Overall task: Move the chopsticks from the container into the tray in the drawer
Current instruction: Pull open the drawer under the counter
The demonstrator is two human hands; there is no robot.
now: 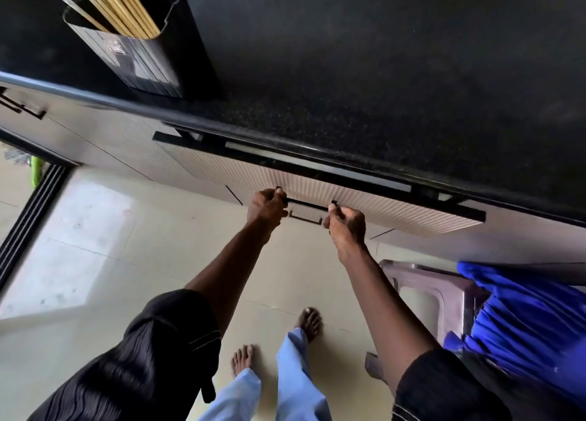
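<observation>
Several yellow-and-black chopsticks (120,6) stand in a black ribbed container (139,55) at the far left of the dark countertop. Below the counter edge, a cream ribbed drawer front (380,208) sits pulled out a small way, with a narrow dark gap above it. My left hand (266,206) is closed on the left end of the black drawer handle (306,204). My right hand (345,224) grips the right end of the same handle. The inside of the drawer and any tray in it are hidden.
The black speckled countertop (380,71) fills the upper view. A purple plastic stool (444,297) with blue cloth (532,312) on it stands to the right on the tiled floor. Another cabinet handle (22,105) shows at far left. My bare feet are below.
</observation>
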